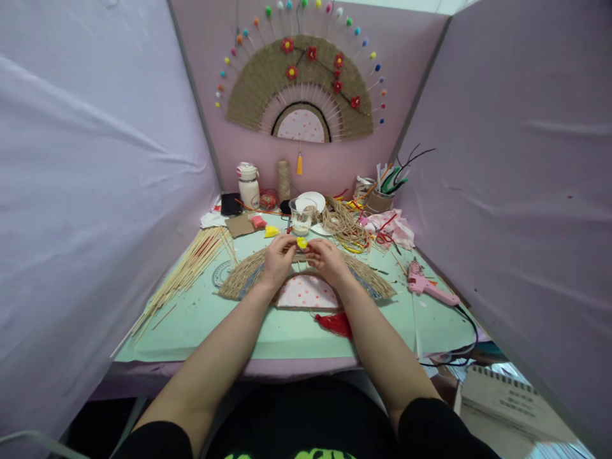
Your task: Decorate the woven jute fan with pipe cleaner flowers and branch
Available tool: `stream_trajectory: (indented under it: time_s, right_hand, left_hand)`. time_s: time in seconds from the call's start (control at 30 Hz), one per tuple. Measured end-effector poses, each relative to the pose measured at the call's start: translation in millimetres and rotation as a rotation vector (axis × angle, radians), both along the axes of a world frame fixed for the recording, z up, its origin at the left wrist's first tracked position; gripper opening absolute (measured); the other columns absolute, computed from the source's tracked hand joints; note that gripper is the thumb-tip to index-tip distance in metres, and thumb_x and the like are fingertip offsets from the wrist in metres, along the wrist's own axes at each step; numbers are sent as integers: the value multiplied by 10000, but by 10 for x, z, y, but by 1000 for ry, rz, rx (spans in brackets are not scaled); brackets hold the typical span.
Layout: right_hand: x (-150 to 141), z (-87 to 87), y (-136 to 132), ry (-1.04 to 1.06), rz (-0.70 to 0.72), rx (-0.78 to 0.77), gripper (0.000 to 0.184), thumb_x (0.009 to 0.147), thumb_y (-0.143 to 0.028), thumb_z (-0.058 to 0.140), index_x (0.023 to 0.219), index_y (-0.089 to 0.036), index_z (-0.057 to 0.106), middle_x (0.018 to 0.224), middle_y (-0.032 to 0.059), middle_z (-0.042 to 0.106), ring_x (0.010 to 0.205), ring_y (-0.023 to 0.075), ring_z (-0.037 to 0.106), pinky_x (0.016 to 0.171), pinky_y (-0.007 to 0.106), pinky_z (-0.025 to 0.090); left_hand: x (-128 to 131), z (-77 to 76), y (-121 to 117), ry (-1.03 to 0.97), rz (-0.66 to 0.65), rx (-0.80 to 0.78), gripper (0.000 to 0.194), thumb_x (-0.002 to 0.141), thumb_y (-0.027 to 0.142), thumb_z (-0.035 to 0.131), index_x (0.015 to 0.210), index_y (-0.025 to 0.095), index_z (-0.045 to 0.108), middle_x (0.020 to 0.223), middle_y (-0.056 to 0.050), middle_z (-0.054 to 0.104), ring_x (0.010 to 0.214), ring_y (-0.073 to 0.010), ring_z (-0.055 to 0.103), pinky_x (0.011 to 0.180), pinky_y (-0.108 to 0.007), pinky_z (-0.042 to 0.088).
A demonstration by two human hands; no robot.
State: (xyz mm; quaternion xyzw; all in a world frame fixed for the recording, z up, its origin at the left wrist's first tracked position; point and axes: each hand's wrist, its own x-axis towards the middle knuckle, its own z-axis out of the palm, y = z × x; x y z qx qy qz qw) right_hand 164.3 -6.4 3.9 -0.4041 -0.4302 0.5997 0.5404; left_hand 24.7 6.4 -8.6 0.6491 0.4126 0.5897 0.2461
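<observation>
Between my fingertips, above the middle of the table, is a small yellow flower-shaped piece [301,243]. My left hand [281,260] pinches it from the left, and my right hand [327,260] has its fingers closed at its right side. Under both hands lies a twine-wrapped fan [246,273] with a blue-grey band. Its half-round centre [308,292] is pale with pink dots, and my wrists partly hide the fan. A red tassel [335,324] lies below the fan, beside my right forearm. Just beyond my hands stands a clear plastic cup [301,220].
Thin bamboo sticks [179,274] are spread at the left, near a protractor [222,274]. A pink glue gun [428,285] with a cord lies at the right. Behind are a twine heap [345,223], a white bottle [248,185] and a twine spool [284,181]. A decorated fan [258,83] hangs on the back wall.
</observation>
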Motion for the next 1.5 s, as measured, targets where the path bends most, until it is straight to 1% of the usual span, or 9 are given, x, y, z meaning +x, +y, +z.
stream_trajectory:
  time_s: [0.07, 0.2, 0.37, 0.5, 0.63, 0.77, 1.07, 1.3, 1.5]
  right_hand:
    - [8, 23, -12, 84, 79, -108, 282, 624, -362, 695, 794, -178, 566, 692, -2, 618, 562, 84, 549, 500, 187, 401]
    - [7, 32, -39, 135, 94, -102, 308, 571, -311, 753, 799, -179, 591, 672, -9, 635, 549, 71, 550, 520, 182, 414]
    - [-7, -18, -13, 84, -7, -3, 292, 575, -311, 743, 784, -175, 591, 684, -4, 638, 575, 82, 552, 540, 195, 424]
    - [-14, -55, 10, -36, -128, 102, 277, 589, -323, 726, 783, -173, 597, 680, -2, 631, 577, 96, 543, 556, 219, 432]
    - [-19, -58, 5, -135, -161, 189, 255, 615, -337, 710, 781, -172, 609, 665, -3, 617, 590, 108, 544, 562, 225, 420]
    - [-28, -62, 5, -200, -161, 247, 239, 643, -337, 686, 794, -168, 610, 697, 8, 622, 617, 117, 545, 575, 228, 428]
    - [-30, -67, 6, -206, -136, 282, 191, 669, -307, 669, 786, -165, 618, 725, 6, 633, 636, 117, 560, 620, 237, 445]
    - [-27, -90, 22, -259, -174, 300, 243, 670, -360, 680, 789, -159, 613, 702, 10, 628, 631, 127, 565, 626, 249, 455]
    - [-19, -100, 31, -278, -158, 300, 232, 707, -352, 633, 815, -147, 651, 717, 19, 638, 640, 130, 569, 626, 248, 456]
  left_hand:
    - [0, 31, -44, 68, 14, 56, 145, 767, 169, 540, 815, 198, 673, 923, -60, 625, 900, -174, 575, 804, -290, 462]
    - [1, 51, -86, 127, -4, 100, 161, 807, 188, 523, 841, 200, 680, 933, -76, 614, 906, -185, 569, 833, -310, 452]
    - [8, 38, -71, 116, -13, 76, 218, 816, 190, 508, 954, 198, 676, 952, -71, 643, 902, -180, 582, 826, -303, 458]
    - [30, 12, -49, -9, -68, -56, 268, 823, 240, 504, 1032, 182, 661, 999, -71, 676, 875, -175, 621, 804, -297, 485]
    - [50, -24, -24, -147, -155, -151, 272, 772, 314, 601, 983, 154, 661, 952, -80, 692, 841, -183, 645, 788, -299, 505]
    - [53, -27, -12, -178, -163, -173, 287, 719, 331, 674, 940, 149, 655, 888, -72, 692, 783, -172, 647, 749, -296, 515]
    - [55, 6, -2, -276, -156, -191, 238, 721, 359, 662, 829, 147, 670, 787, -41, 677, 736, -156, 633, 720, -295, 519]
    - [51, -53, 22, -191, -130, -185, 231, 721, 370, 661, 798, 154, 688, 765, -41, 676, 720, -153, 616, 710, -277, 500]
    - [58, -13, -9, -195, -125, -229, 260, 745, 402, 628, 782, 147, 669, 720, -26, 660, 652, -141, 602, 649, -262, 495]
